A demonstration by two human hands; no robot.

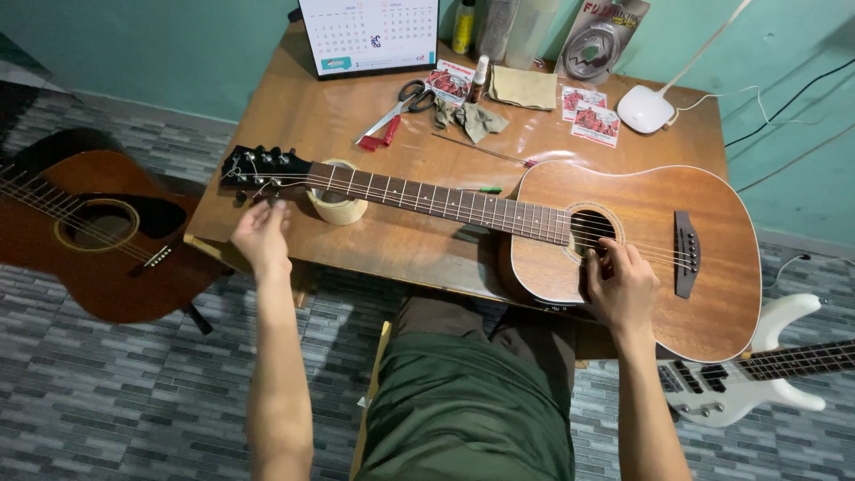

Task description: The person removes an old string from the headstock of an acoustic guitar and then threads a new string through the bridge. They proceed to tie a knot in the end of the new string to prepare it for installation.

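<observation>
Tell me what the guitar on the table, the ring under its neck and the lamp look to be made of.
Acoustic guitar: reddish-brown wood, glossy, with visible grain and sheen; the strings look metallic. Tape roll under the neck: pale, matte, probably paper masking tape. Desk lamp: smooth white, likely plastic. The left hand touches the headstock; the right hand rests at the soundhole.

Home guitar-repair corner: guitars (641,240), scissors (396,111), string packets (595,123).
</observation>
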